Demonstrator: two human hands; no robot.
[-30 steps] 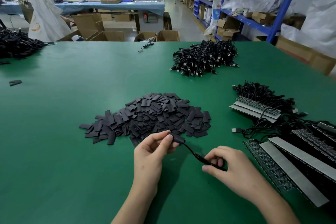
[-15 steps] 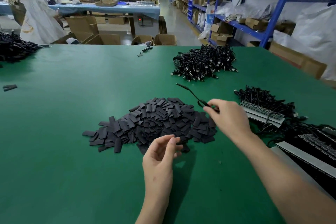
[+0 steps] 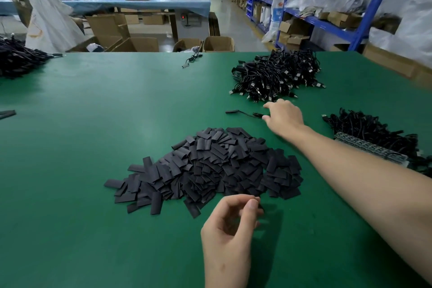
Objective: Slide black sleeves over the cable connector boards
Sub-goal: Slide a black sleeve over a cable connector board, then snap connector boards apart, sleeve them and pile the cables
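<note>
A heap of flat black sleeves [image 3: 210, 166] lies on the green table [image 3: 93, 124]. My left hand [image 3: 231, 229] hovers at the heap's near edge with loosely curled fingers, and I see nothing in it. My right hand [image 3: 284, 117] reaches far across the table with relaxed, spread fingers. A sleeved cable [image 3: 243, 113] lies flat on the table, its near end at my right fingertips. It lies just short of a big pile of black cables [image 3: 275, 75].
A second bundle of cables [image 3: 374, 128] with a strip of connector boards [image 3: 369, 147] sits at the right. Another black pile [image 3: 16, 58] is at the far left, and a single cable [image 3: 191, 59] lies near the far edge. Boxes, blue shelves and people stand beyond the table.
My right hand carried the sleeved cable from in front of me out toward the far cable pile, where it now lies on the table. My left hand let go and stayed by the sleeves.
</note>
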